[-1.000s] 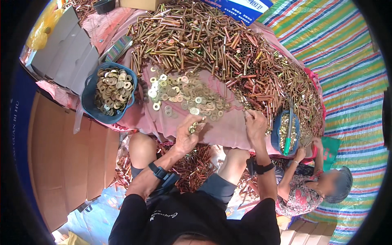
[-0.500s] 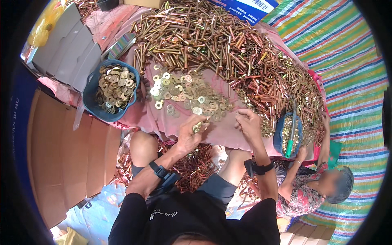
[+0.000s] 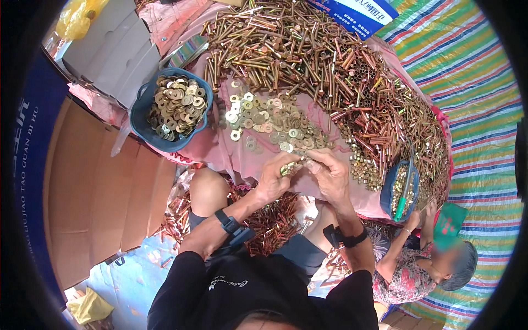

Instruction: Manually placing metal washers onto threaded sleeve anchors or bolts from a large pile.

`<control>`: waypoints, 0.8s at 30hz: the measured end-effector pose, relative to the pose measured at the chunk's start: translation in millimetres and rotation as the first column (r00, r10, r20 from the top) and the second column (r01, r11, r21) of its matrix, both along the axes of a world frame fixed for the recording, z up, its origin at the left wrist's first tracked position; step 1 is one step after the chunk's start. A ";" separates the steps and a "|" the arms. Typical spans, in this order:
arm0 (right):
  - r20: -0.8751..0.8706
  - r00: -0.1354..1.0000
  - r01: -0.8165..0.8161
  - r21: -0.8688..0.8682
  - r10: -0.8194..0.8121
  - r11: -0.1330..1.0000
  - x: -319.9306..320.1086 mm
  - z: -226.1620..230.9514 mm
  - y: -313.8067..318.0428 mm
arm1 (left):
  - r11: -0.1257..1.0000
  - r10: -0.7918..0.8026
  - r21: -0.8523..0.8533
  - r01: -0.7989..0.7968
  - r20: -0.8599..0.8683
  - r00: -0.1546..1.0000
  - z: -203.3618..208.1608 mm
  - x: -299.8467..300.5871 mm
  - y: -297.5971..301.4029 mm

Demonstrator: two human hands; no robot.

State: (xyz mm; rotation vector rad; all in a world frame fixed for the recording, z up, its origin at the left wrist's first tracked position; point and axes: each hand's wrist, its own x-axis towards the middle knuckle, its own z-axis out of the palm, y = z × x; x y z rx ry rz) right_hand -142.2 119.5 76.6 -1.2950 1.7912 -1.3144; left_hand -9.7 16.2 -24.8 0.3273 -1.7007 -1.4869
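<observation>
My left hand (image 3: 275, 175) is closed around several small gold-coloured metal pieces (image 3: 288, 168); their exact kind is too small to make out. Close against it, my right hand (image 3: 331, 175) has thumb and fingers pinched together at the end of the pieces. Whatever lies between those fingertips is hidden. Just beyond both hands, flat washers (image 3: 280, 118) are spread loosely on the pink cloth (image 3: 258, 162). Past them lies a large heap of gold and copper-coloured bolts (image 3: 264, 49). Small nuts (image 3: 366, 170) lie scattered to the right of my right hand.
At left stands a blue tub (image 3: 165, 144) of washers, near grey boxes (image 3: 113, 55) and brown cardboard (image 3: 91, 192). On the right, a blue basket (image 3: 388, 192) holds small parts and a green-handled tool (image 3: 401, 206). A co-worker (image 3: 410, 272) sits beside it. More bolts (image 3: 269, 223) lie below my hands.
My right hand has moved left to meet my left hand, and its fingertips now pinch at the pieces. The whole view has shifted slightly. The co-worker's hands have come closer together.
</observation>
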 end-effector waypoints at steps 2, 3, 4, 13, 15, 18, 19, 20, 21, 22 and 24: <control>0.160 0.980 0.123 -0.033 -0.116 0.992 6.1 -7.1 1.0 | 1.000 0.001 0.004 -0.001 -0.033 0.999 -0.3 0.4 0.4; 0.159 0.980 0.125 -0.032 -0.118 0.992 7.7 -7.9 1.7 | 1.000 0.000 0.005 0.000 -0.034 0.999 -0.5 0.3 0.7; 0.252 0.957 0.152 -0.021 -0.142 0.988 9.9 -7.0 1.0 | 1.000 -0.002 0.005 0.002 -0.043 0.999 -0.8 0.3 0.3; 0.389 0.906 0.202 -0.052 -0.166 0.978 11.2 -10.9 -1.7 | 1.000 -0.003 0.015 0.004 -0.031 1.000 0.1 -0.9 0.9; 0.405 0.898 0.213 -0.056 -0.173 0.975 11.6 -13.0 -1.9 | 1.000 0.001 0.012 -0.001 -0.032 0.999 1.4 -0.7 0.7; 0.460 0.869 0.226 -0.044 -0.180 0.973 11.9 -15.4 -2.8 | 1.000 -0.005 -0.004 0.005 -0.015 1.000 3.2 0.6 -0.1; 0.474 0.870 0.213 -0.105 -0.139 0.971 11.5 -16.1 -3.9 | 1.000 -0.002 -0.002 0.002 -0.020 1.000 2.9 0.4 0.3; 0.484 0.869 0.201 -0.166 -0.098 0.965 10.6 -16.2 -4.8 | 1.000 0.001 0.001 -0.001 -0.026 1.000 2.7 0.0 0.6; 0.483 0.870 0.202 -0.167 -0.098 0.965 9.2 -15.9 -5.3 | 1.000 0.000 0.000 0.000 -0.028 1.000 2.2 -0.9 0.8; 0.345 0.918 0.251 -0.125 -0.195 0.960 9.0 -14.9 -6.7 | 1.000 -0.003 0.016 0.003 -0.026 1.000 1.3 -0.5 1.2; 0.196 0.939 0.303 -0.089 -0.282 0.949 6.6 -8.2 -7.6 | 0.999 -0.004 0.031 0.004 -0.024 1.000 -0.7 0.2 1.3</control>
